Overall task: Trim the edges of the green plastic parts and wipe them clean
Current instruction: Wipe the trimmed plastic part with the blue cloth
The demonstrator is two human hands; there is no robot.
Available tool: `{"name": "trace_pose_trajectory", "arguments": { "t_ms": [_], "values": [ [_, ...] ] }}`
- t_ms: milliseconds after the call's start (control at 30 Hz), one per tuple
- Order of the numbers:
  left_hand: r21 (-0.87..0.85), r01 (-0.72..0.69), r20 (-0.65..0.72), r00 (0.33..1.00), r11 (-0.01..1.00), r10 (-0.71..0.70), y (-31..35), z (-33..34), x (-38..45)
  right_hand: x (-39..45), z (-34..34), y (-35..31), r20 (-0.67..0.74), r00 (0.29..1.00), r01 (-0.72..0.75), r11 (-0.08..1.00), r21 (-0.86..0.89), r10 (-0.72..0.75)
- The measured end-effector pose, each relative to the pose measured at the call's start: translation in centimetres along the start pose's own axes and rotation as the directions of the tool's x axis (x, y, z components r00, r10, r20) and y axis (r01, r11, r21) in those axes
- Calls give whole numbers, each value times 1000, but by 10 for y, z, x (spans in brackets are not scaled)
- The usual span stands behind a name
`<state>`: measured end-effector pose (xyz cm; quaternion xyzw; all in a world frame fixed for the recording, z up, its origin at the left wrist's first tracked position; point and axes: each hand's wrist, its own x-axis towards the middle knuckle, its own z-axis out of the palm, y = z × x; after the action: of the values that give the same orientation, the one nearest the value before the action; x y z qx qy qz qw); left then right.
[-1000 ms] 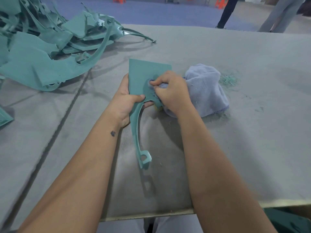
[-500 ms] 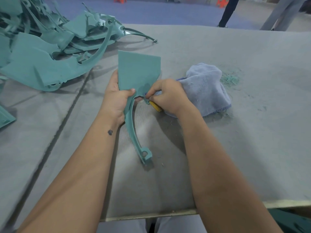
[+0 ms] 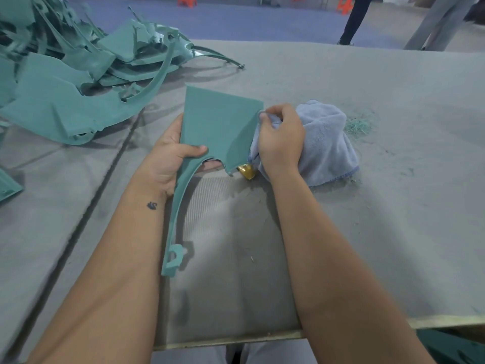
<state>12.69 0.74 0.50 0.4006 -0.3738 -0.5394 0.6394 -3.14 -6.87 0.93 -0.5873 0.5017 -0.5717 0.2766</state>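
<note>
A green plastic part (image 3: 217,122) with a flat fan-shaped plate and a long curved arm ending in a small loop is held over the grey table (image 3: 393,206). My left hand (image 3: 173,153) grips it at the narrow neck, thumb on top. My right hand (image 3: 279,139) holds a light blue cloth (image 3: 325,143) bunched against the plate's right edge. A yellow tool end (image 3: 245,171) pokes out under that hand, the rest of it hidden.
A big heap of green plastic parts (image 3: 78,82) fills the table's far left. Green shavings (image 3: 358,124) lie right of the cloth. A seam runs down the table's left half. People's legs (image 3: 357,19) stand beyond the far edge.
My right hand with the cloth has slid from the part's neck up along the plate's right edge to near its top corner. The part has tilted slightly in my left hand.
</note>
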Motion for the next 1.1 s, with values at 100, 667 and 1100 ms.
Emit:
{"name": "trace_pose_trajectory", "arguments": {
  "t_ms": [100,667,1100],
  "values": [
    [29,2,2,1000,1000,-2,1,-4,-1,2,-3,-5,-121,990,-56,985,163,76],
    [-14,-86,-61,995,996,85,-6,14,7,-28,12,-9,369,811,528,839,-131,-453],
    [-195,60,-48,996,979,-71,-6,26,3,-18,12,-13,322,927,244,962,-122,-194]
  ]
}}
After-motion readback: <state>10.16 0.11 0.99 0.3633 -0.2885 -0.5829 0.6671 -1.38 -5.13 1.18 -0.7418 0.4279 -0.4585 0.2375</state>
